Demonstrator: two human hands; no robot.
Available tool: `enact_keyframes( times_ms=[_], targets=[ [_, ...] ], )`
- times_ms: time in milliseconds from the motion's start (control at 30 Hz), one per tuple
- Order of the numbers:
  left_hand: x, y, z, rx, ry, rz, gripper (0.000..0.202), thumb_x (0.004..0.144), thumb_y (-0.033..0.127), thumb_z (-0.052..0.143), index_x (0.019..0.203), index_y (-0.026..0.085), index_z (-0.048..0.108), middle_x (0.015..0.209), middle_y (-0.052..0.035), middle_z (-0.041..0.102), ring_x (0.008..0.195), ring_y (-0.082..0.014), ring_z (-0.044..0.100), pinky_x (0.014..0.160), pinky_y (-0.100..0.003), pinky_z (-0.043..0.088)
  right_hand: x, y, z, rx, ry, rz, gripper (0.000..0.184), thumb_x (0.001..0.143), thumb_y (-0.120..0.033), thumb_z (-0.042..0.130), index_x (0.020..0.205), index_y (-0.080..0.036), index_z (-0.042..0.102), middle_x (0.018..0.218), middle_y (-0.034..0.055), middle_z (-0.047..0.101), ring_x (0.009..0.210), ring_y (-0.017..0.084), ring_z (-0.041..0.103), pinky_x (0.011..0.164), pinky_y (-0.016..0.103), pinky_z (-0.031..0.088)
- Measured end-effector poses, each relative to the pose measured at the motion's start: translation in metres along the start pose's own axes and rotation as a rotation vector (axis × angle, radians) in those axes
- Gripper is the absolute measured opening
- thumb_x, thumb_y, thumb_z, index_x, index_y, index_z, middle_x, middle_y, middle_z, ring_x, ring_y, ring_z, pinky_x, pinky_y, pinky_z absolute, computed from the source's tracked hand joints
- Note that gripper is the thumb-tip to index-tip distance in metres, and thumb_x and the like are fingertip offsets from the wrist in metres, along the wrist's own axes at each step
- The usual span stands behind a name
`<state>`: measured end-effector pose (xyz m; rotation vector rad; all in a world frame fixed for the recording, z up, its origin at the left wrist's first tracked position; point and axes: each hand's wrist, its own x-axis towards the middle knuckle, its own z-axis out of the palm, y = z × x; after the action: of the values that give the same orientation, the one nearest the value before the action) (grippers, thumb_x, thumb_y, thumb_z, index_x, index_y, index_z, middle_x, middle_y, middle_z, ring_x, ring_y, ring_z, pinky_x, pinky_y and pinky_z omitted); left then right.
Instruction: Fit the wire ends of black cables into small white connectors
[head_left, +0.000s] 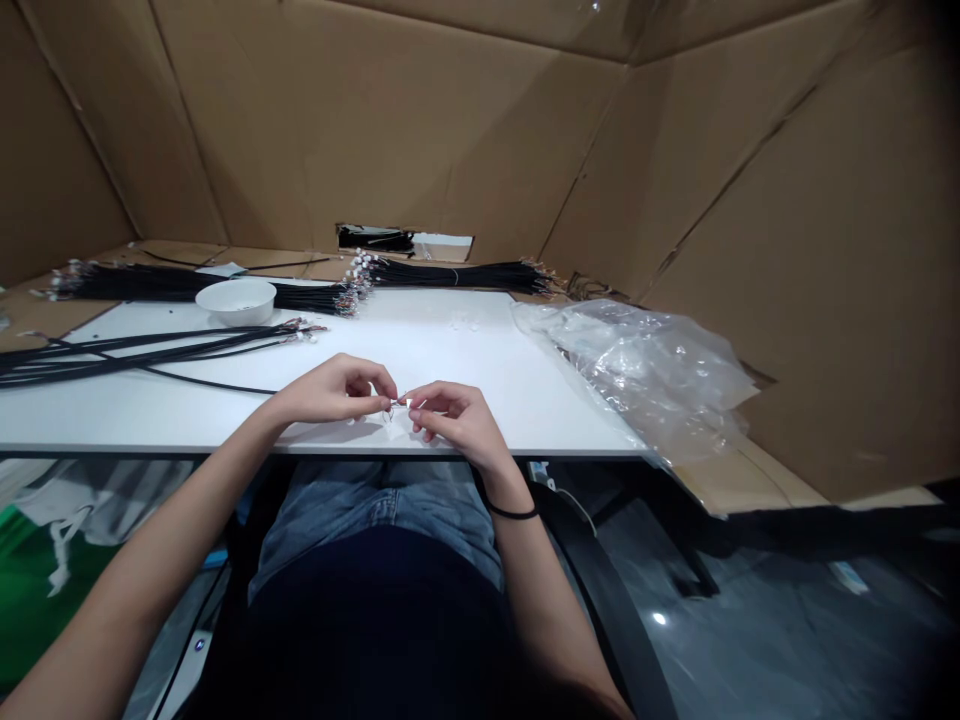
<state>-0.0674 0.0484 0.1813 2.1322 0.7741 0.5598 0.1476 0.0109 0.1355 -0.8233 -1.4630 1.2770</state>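
My left hand (334, 392) and my right hand (454, 420) meet above the near edge of the white table (480, 345). Their fingertips pinch a tiny thin wire piece (397, 405) with a small metal end, too small to make out in detail. A long black cable (210, 388) runs from the loose bundle at the left towards my left wrist. That loose bundle of black cables (142, 350) has small connectors at its right end, and it lies left of my hands.
Two more black cable bundles (450, 276) lie along the table's far edge, with white connector ends. A white bowl (236, 301) stands back left. A crumpled clear plastic bag (645, 375) lies at the right. Cardboard sheets (390, 120) line the back and sides.
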Motion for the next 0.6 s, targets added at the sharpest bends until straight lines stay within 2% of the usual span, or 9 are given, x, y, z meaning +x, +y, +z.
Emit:
enact_keyframes(
  times_ms=[167, 467, 600],
  targets=[
    [0.0007, -0.0022, -0.0003, 0.031, -0.014, -0.008, 0.025, 0.081, 0.030, 0.061, 0.089, 0.009, 0.071, 0.058, -0.0010, 0.061, 0.052, -0.0084, 0.050, 0.052, -0.018, 0.038, 0.0002, -0.0005, 0.0006, -0.021, 0.004, 0.016, 0.022, 0.065, -0.032, 0.082, 0.076, -0.016, 0.073, 0.086, 0.0058, 0.073, 0.058, 0.012, 0.064, 0.047, 0.020, 0.051],
    [0.0012, -0.0034, -0.0011, 0.051, -0.030, -0.018, 0.029, 0.079, 0.032, 0.062, 0.092, 0.008, 0.073, 0.064, -0.0033, 0.064, 0.055, -0.0089, 0.049, 0.053, -0.018, 0.037, 0.0000, -0.0004, 0.0002, -0.053, 0.012, 0.020, 0.016, 0.066, -0.026, 0.079, 0.077, -0.016, 0.073, 0.074, 0.0036, 0.072, 0.056, 0.011, 0.062, 0.048, 0.020, 0.051],
    [0.0016, -0.0007, -0.0013, 0.062, -0.041, -0.023, 0.027, 0.079, 0.030, 0.062, 0.091, 0.008, 0.072, 0.059, 0.0000, 0.059, 0.052, -0.0077, 0.044, 0.051, -0.018, 0.035, 0.0005, -0.0015, 0.0007, -0.046, 0.007, 0.035, 0.015, 0.065, -0.025, 0.078, 0.075, -0.015, 0.073, 0.076, 0.0038, 0.072, 0.056, 0.011, 0.062, 0.048, 0.020, 0.051]
  ],
)
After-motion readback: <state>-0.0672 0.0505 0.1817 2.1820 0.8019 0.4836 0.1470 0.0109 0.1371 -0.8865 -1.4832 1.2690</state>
